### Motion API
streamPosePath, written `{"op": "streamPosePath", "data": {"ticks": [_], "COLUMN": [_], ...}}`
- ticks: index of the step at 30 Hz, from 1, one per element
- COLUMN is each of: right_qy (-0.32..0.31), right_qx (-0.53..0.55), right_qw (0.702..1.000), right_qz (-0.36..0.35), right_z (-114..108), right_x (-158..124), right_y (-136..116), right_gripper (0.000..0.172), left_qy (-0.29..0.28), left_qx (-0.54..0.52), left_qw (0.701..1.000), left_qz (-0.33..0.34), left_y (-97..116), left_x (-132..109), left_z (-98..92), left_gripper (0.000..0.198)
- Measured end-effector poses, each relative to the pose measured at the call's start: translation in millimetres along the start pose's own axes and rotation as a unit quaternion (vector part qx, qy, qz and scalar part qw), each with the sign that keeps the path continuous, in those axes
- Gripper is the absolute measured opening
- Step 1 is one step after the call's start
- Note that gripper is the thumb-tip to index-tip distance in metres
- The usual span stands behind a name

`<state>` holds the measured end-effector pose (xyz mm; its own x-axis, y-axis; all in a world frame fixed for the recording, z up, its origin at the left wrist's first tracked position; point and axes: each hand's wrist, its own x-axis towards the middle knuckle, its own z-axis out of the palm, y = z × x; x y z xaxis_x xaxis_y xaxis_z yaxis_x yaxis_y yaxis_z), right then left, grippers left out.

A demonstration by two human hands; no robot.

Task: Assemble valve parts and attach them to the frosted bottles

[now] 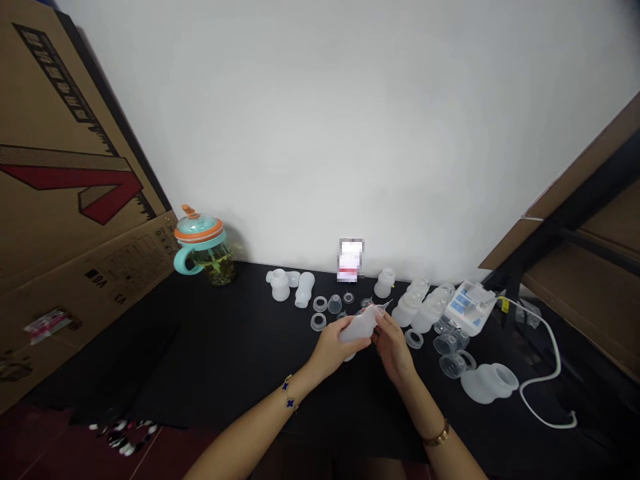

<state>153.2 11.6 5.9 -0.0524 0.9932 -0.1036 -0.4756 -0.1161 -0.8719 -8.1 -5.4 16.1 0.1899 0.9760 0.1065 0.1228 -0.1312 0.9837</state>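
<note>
My left hand [333, 343] is wrapped round a milky white squeeze bottle [360, 325], held tilted above the table with its neck to the right. At that neck, the fingers of my right hand [394, 345] pinch a small clear piece with a pointed spout [384, 306]; how far the two join is hidden by the fingers. Just beyond my hands lie rings [319, 323], a clear cap [335, 305] and small clear discs [349, 298]. A further ring [414, 339] lies beside my right hand.
Several white bottles [407, 308] stand or lie at the back and right, near clear cups [453, 365]. A white box [470, 308] and a white cable [556, 347] are at the right. A lidded jug [206, 250] stands left, by a carton [75, 200]. A blurred-out screen [351, 260] leans against the wall.
</note>
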Motion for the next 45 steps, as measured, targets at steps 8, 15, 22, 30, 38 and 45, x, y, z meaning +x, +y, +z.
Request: {"op": "streamPosePath", "data": {"ticks": [8, 15, 22, 30, 38, 45], "right_qy": [0.000, -0.004, -0.006, -0.003, -0.021, -0.006], "right_qx": [-0.010, -0.010, -0.017, -0.010, -0.012, 0.012], "right_qw": [1.000, 1.000, 1.000, 1.000, 1.000, 1.000], "right_qz": [-0.002, 0.003, 0.000, 0.007, -0.013, -0.015], "right_z": [3.4, 2.3, 0.8, 2.2, 1.5, 0.1], "right_x": [-1.7, -1.1, -0.5, -1.7, -1.3, 2.2], "right_y": [-2.6, -1.9, -0.6, -2.4, -0.4, 2.2], "right_gripper": [0.045, 0.042, 0.043, 0.045, 0.042, 0.035], "left_qy": [0.001, 0.000, 0.000, -0.008, -0.023, -0.039], "left_qx": [0.002, 0.008, 0.007, 0.000, -0.021, -0.049], "left_qw": [1.000, 1.000, 1.000, 1.000, 0.999, 0.997], "left_qz": [0.005, 0.003, 0.002, -0.002, -0.020, -0.037], "left_y": [2.0, 3.0, 1.3, 1.4, -3.8, -3.0], "left_x": [-1.1, -1.0, -0.4, -0.2, 0.9, 2.9], "left_z": [-0.1, -0.2, -0.5, -0.6, 0.5, 0.3], "left_gripper": [0.049, 0.049, 0.050, 0.051, 0.048, 0.044]}}
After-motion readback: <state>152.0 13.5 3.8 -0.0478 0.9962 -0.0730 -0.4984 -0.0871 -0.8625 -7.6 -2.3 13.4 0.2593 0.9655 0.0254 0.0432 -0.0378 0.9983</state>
